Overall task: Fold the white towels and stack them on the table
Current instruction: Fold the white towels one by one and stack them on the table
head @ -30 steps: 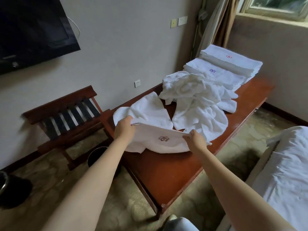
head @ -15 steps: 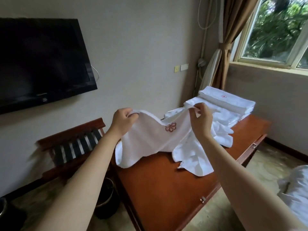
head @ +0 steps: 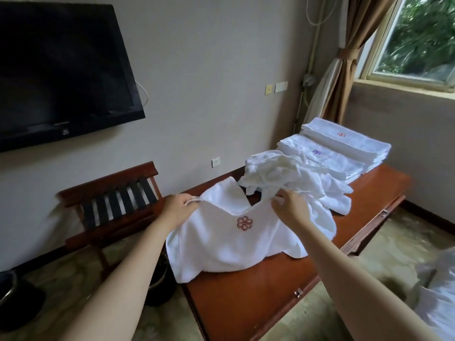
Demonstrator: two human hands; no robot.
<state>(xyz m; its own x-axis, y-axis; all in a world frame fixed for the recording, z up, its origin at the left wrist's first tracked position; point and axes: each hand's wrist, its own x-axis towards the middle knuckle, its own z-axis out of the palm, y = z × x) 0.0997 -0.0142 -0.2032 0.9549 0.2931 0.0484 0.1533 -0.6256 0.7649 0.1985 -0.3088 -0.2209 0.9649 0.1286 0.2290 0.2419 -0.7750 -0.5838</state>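
A white towel with a red flower emblem lies spread on the near part of the brown wooden table, its left edge hanging over the side. My left hand pinches its far left corner. My right hand pinches its far right corner. Behind it sits a crumpled heap of white towels. At the table's far end are two stacks of folded white towels, one with a blue emblem and one with a red emblem.
A wooden luggage rack stands left of the table, by the wall. A dark bin sits on the floor under the table's left edge. A television hangs on the wall. White bedding shows at the right edge.
Both hands lifted the towel off the table by its corners, then lowered it back down; it now lies spread flat with the emblem facing up.
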